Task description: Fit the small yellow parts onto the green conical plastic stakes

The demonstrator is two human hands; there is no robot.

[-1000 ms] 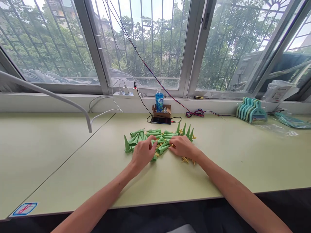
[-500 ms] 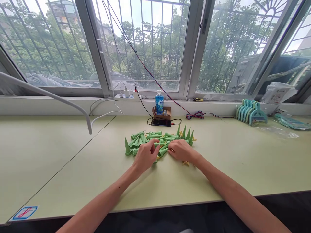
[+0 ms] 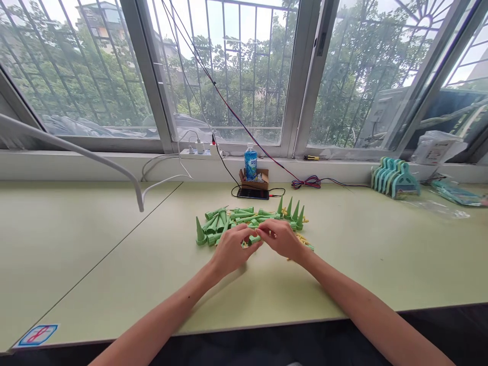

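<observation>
My left hand (image 3: 234, 249) is at the near edge of a heap of green plastic cone spikes (image 3: 219, 223). Its thumb and forefinger are spread, and a green cone (image 3: 254, 239) shows in the gap between them. My right hand (image 3: 281, 237) has its fingertips pinched together, close by the left forefinger. Whatever is in that pinch is too small or hidden to make out. Several spikes stand upright at the heap's right end, with one upright spike (image 3: 200, 231) at its left. Small yellow plastic pieces (image 3: 302, 238) lie beside my right hand, partly covered by it.
Behind the heap lies a phone (image 3: 252, 193) on a cable, below a blue bottle (image 3: 250, 162) in a small cardboard box (image 3: 263, 184). Teal hangers (image 3: 396, 178) stand at the back right. A white curved bar (image 3: 114, 162) hangs over the left of the table.
My right hand has moved left and its fingertips now come near my left hand. The left hand has shifted slightly right and nearer, its thumb stretched out. More yellow pieces show on the right.
</observation>
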